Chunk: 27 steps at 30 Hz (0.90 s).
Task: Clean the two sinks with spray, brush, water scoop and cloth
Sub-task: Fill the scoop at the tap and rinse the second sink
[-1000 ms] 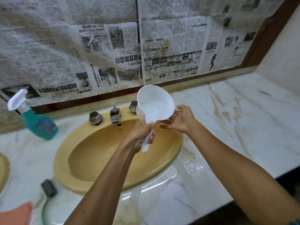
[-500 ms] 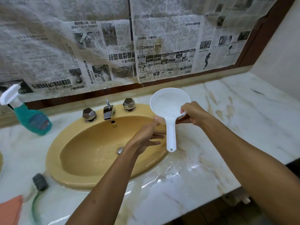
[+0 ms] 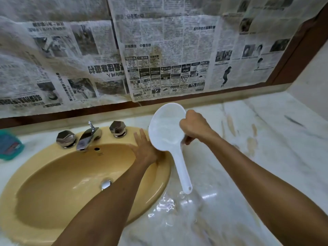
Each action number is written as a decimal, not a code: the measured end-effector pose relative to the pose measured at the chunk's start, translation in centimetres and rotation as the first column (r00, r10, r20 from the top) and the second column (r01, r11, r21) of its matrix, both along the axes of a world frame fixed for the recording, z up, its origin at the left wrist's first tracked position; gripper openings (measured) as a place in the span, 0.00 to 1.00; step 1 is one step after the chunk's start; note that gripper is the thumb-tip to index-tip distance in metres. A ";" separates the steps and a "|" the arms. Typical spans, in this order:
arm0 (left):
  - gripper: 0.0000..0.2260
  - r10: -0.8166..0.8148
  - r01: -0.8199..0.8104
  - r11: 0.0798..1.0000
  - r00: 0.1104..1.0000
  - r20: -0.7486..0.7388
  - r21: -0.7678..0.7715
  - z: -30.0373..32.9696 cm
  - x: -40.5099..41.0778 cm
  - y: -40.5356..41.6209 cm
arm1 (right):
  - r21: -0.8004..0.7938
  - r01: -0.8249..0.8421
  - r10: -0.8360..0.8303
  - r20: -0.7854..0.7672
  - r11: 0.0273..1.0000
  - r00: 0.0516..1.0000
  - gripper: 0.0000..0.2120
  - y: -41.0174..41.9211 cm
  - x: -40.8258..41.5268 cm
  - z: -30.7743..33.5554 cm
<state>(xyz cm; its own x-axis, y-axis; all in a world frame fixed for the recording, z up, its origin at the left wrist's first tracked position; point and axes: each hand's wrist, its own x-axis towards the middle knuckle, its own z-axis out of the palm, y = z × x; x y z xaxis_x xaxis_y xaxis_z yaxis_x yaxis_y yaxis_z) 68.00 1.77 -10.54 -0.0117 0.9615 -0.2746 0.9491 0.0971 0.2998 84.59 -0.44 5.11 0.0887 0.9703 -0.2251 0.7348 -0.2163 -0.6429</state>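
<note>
A yellow oval sink [image 3: 53,167] is set in a white marble counter [image 3: 266,157]. My right hand [image 3: 194,127] grips the bowl rim of a white plastic water scoop [image 3: 166,128], tilted with its handle pointing down toward the counter. Water runs off the handle end and spreads in a puddle [image 3: 170,206] on the counter beside the sink. My left hand [image 3: 143,148] lies flat with straight fingers on the sink's right rim, just left of the scoop. The teal spray bottle [image 3: 9,146] shows partly at the left edge.
A chrome tap [image 3: 87,137] with two faceted knobs [image 3: 65,138] [image 3: 117,128] stands at the sink's back. Newspaper sheets [image 3: 159,59] cover the wall behind. A side wall [image 3: 312,96] closes the counter's right end. The drain [image 3: 106,183] sits mid-basin.
The scoop passed from my left hand to my right, moved right of the sink and tipped, spilling water on the counter. My left hand let go and went flat onto the sink rim.
</note>
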 end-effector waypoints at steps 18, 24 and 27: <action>0.39 -0.317 0.253 0.944 0.876 0.365 0.213 -4.2 -1.0 -8.4 | -0.007 -0.124 0.119 0.339 0.992 0.933 0.07 -6.6 -0.4 -2.6; 0.31 -0.317 0.347 0.937 0.785 0.532 0.045 -3.3 -4.7 -12.8 | -0.025 -0.107 0.108 0.389 0.994 0.915 0.11 -10.7 -3.5 -1.9; 0.29 -0.301 0.371 0.922 0.863 0.405 -0.105 -2.0 -7.5 -14.6 | -0.014 -0.123 0.118 0.416 0.992 0.902 0.12 -12.4 -5.8 -1.5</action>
<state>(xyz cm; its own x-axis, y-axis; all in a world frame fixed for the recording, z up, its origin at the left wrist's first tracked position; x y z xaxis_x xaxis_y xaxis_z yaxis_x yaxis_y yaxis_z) 60.48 -12.83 -12.58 0.4409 0.8243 -0.3552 0.7530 -0.1243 0.6462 78.77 -12.85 3.63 0.0534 0.9819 -0.1816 0.9557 -0.1030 -0.2758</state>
